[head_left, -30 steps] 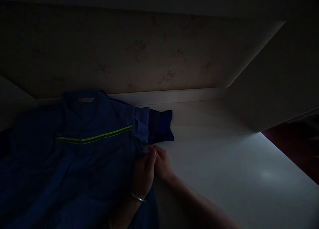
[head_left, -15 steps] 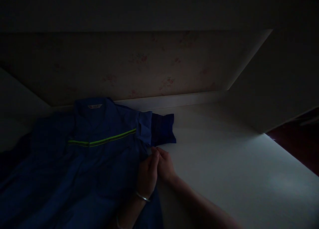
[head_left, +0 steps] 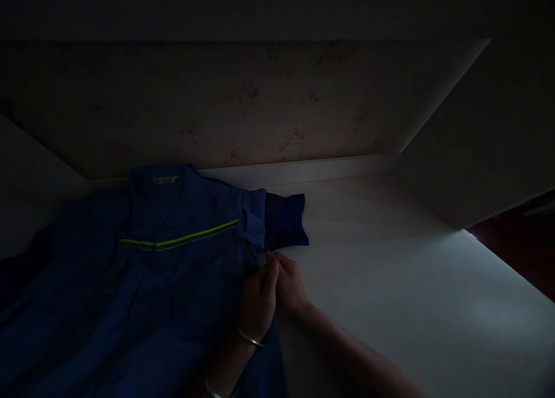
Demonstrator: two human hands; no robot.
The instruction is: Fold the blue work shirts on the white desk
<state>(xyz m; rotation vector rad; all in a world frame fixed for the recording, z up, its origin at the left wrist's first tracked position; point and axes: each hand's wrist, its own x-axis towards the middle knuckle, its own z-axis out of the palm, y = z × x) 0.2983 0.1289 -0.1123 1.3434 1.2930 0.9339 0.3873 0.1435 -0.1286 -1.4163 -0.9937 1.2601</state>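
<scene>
A blue work shirt (head_left: 143, 271) with a yellow-green reflective stripe lies spread on a white surface (head_left: 411, 282), collar toward the wall. Its short sleeve (head_left: 277, 222), with a darker cuff, points right. My left hand (head_left: 258, 302), a bangle on its wrist, rests on the shirt's right edge just under the sleeve, fingers pinched on the fabric. My right hand (head_left: 290, 285) sits right beside it, touching it, fingers curled at the same edge of cloth. The scene is very dark.
A wall with faint floral wallpaper (head_left: 243, 103) runs behind the surface, with a pale ledge (head_left: 312, 167) at its foot. A large pale panel (head_left: 481, 149) rises at the right. Dark floor (head_left: 520, 248) shows beyond the right edge.
The view has shifted slightly. Both hands stay together at the shirt's edge under the sleeve, with hardly any movement.
</scene>
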